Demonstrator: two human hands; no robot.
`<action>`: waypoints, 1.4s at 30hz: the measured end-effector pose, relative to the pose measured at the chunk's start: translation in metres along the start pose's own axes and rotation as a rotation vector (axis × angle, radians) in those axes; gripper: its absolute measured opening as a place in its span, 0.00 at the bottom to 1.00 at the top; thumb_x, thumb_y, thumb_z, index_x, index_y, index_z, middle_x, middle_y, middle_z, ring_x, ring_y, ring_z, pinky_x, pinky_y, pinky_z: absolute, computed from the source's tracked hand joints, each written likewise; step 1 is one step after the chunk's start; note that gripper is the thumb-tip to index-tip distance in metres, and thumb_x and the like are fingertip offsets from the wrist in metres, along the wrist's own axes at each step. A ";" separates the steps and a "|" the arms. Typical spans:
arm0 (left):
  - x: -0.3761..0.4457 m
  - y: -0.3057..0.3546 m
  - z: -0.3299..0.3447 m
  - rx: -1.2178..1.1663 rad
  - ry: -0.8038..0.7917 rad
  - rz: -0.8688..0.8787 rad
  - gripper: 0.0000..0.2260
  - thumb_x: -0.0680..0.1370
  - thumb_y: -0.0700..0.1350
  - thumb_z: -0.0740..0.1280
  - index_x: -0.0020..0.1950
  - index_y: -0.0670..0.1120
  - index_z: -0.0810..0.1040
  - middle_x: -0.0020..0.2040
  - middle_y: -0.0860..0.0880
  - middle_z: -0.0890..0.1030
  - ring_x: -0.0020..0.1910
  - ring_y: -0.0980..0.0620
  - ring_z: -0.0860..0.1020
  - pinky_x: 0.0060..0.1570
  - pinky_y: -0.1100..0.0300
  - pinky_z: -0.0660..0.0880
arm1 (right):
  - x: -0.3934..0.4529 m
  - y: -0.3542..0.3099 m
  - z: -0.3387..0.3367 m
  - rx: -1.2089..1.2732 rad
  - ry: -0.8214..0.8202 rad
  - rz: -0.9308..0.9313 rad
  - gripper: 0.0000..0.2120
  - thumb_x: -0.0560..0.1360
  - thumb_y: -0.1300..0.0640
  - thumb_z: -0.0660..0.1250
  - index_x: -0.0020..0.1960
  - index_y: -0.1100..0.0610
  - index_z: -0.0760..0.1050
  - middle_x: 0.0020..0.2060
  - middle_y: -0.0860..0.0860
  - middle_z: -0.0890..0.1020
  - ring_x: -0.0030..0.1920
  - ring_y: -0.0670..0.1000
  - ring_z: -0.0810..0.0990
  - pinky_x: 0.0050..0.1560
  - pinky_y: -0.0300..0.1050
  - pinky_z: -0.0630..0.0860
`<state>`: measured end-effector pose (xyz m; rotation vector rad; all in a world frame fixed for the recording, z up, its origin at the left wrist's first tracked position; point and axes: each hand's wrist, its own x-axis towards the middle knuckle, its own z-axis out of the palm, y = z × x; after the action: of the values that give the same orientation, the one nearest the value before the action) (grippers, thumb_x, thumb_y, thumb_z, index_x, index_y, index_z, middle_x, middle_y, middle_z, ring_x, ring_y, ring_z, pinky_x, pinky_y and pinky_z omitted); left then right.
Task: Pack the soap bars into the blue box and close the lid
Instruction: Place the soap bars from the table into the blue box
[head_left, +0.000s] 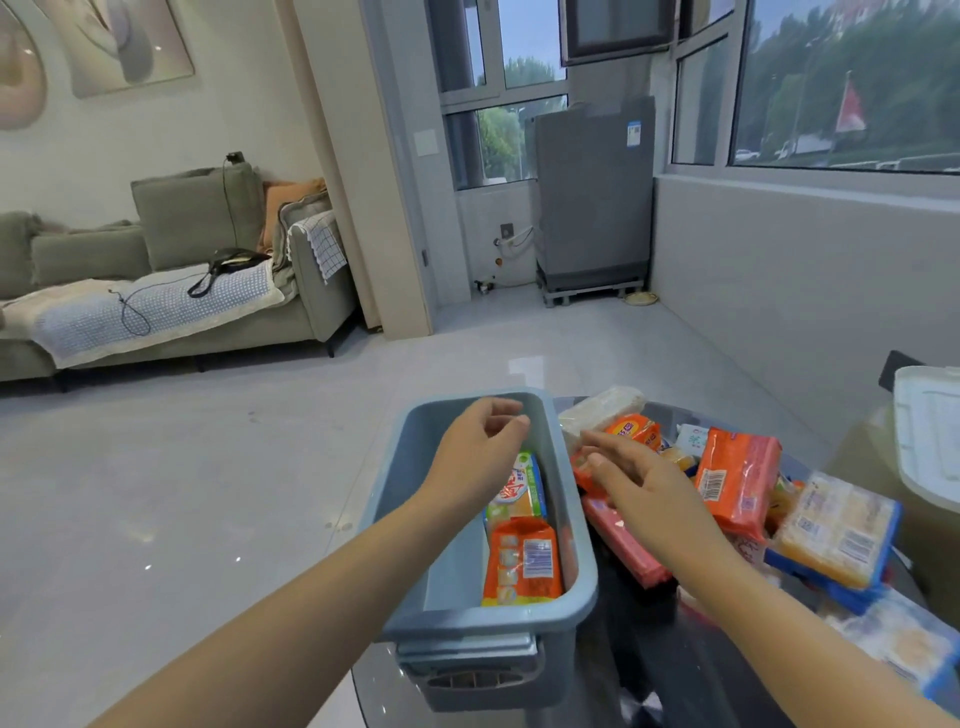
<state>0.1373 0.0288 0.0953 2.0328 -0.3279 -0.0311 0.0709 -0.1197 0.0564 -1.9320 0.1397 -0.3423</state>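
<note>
The blue box (576, 519) stands open on a dark glass table. Inside it lie an orange soap pack (522, 564) near me and a green-and-yellow soap pack (519, 491) behind it. My left hand (480, 449) hovers over the box with fingers loosely curled, holding nothing. My right hand (634, 480) reaches with fingers spread over the pile of soap bars right of the box, above a pink pack (626, 548) and near a small orange pack (631, 431). A big orange pack (737, 480) and a blue-edged yellow pack (836, 530) lie further right.
A white lid (930, 431) rests at the far right edge. More wrapped soaps lie at the lower right (904, 644). The table's rounded edge (363, 686) drops to a grey tiled floor on the left. A sofa (156, 291) and a grey appliance (595, 197) stand far back.
</note>
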 end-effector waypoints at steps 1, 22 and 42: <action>0.005 0.005 0.003 -0.003 0.001 0.031 0.12 0.80 0.48 0.60 0.62 0.50 0.74 0.48 0.58 0.76 0.45 0.62 0.74 0.39 0.71 0.70 | 0.006 0.002 -0.004 -0.008 0.020 -0.005 0.16 0.78 0.54 0.59 0.66 0.48 0.71 0.57 0.43 0.77 0.55 0.42 0.75 0.46 0.29 0.71; 0.180 0.022 0.147 0.687 -0.425 -0.079 0.26 0.80 0.51 0.60 0.75 0.41 0.61 0.75 0.43 0.64 0.73 0.44 0.64 0.69 0.55 0.62 | 0.103 0.081 -0.077 -0.486 0.100 0.057 0.15 0.77 0.49 0.58 0.62 0.45 0.75 0.59 0.43 0.80 0.61 0.48 0.75 0.61 0.48 0.72; 0.224 0.000 0.167 0.801 -0.372 -0.100 0.16 0.68 0.52 0.74 0.32 0.44 0.72 0.36 0.49 0.72 0.35 0.52 0.71 0.37 0.61 0.68 | 0.097 0.098 -0.089 -0.410 0.106 -0.020 0.17 0.78 0.52 0.57 0.66 0.48 0.72 0.61 0.45 0.78 0.62 0.45 0.73 0.61 0.41 0.68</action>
<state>0.3262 -0.1711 0.0432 2.8403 -0.5282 -0.3997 0.1420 -0.2610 0.0133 -2.3213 0.2780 -0.4564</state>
